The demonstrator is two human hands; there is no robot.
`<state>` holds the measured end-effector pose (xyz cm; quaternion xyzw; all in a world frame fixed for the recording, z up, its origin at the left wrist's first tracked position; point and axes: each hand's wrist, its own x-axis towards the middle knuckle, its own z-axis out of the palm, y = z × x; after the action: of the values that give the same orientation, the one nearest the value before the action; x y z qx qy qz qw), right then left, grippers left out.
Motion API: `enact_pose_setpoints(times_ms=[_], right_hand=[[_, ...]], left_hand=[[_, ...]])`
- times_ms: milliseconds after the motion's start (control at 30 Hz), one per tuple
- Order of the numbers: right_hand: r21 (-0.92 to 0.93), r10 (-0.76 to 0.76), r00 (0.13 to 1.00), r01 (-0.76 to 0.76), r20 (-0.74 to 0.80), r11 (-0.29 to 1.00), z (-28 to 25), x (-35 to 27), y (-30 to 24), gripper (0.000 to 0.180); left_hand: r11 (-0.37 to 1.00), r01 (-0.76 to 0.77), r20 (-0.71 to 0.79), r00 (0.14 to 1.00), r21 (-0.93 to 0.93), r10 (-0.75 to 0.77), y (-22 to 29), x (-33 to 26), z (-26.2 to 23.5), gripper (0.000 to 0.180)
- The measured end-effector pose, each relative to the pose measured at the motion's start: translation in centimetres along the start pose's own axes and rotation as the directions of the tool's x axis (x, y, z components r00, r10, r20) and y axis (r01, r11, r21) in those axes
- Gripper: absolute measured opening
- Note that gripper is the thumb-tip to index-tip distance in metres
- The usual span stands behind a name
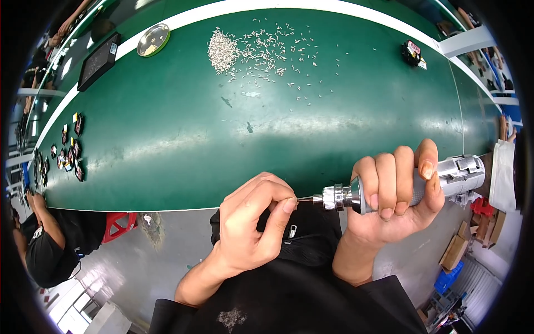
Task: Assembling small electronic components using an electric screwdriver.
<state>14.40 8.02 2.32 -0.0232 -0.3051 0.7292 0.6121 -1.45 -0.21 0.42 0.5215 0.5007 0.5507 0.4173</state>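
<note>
In my right hand (392,186) lies a silver power screwdriver (464,175), held sideways above the table's near edge. Its fingers wrap the barrel, and the knurled collar points left. A thin bit (305,199) sticks out of that collar. The thumb and forefinger of my left hand (250,220) are pinched at the bit's tip; whether a small piece sits between them is hidden. Farther off on the green table (183,128), a heap of tiny pale rod-like pieces (221,53) spreads loosely to the right.
A round shallow dish (153,40) and a black tray-like box (100,61) stand at the far left. Several small dark parts (69,153) lie at the left, another dark part (411,53) at the far right. A co-worker's arm (47,222) reaches in at the left beside a red stool (119,225).
</note>
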Motion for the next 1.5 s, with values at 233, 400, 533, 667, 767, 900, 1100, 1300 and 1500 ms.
enact_pose_setpoints(times_ms=[233,400,533,667,767,900,1100,1300,1500], right_hand=[[0.113,-0.002,0.995,0.014,-0.103,0.993,-1.0,0.1,0.4,0.015],[0.147,-0.013,0.986,0.039,-0.169,0.988,-1.1,0.3,0.3,0.014],[0.095,0.018,0.971,0.005,-0.240,0.996,-1.7,0.0,0.4,0.012],[0.157,0.104,0.947,-0.058,-0.305,0.986,-1.9,-0.1,1.9,0.010],[0.180,0.140,0.938,-0.086,-0.317,0.980,-2.2,-0.2,2.5,0.009],[0.202,0.158,0.947,-0.103,-0.280,0.974,-2.3,0.0,2.7,0.009],[0.249,0.243,0.925,-0.172,-0.291,0.953,-2.9,-0.2,2.4,0.010],[0.292,0.254,0.932,-0.175,-0.259,0.940,-3.1,-0.2,2.1,0.007],[0.410,0.349,0.884,-0.206,-0.312,0.888,-1.6,-0.1,1.5,0.007]], left_hand=[[0.997,-0.058,0.084,0.995,0.042,0.054,-0.7,0.6,0.0,0.004],[0.997,-0.026,-0.037,0.999,0.066,0.029,0.2,1.0,-0.4,0.027],[0.968,0.051,-0.134,0.991,0.244,-0.018,1.4,3.7,-3.5,0.040],[0.840,-0.016,-0.132,0.986,0.543,0.105,1.0,11.7,-7.0,0.022],[0.648,0.125,-0.172,0.985,0.751,0.009,0.9,20.0,-8.8,0.028],[0.407,-0.013,-0.118,0.949,0.913,0.293,-3.7,28.2,-12.4,0.022],[0.227,0.214,-0.244,0.963,0.950,0.113,-6.1,32.3,-10.9,0.048],[0.145,-0.002,-0.033,0.972,0.989,0.234,-7.5,33.6,-12.4,0.045],[-0.032,-0.222,0.223,0.954,0.975,0.200,-7.5,33.8,-13.8,0.046]])
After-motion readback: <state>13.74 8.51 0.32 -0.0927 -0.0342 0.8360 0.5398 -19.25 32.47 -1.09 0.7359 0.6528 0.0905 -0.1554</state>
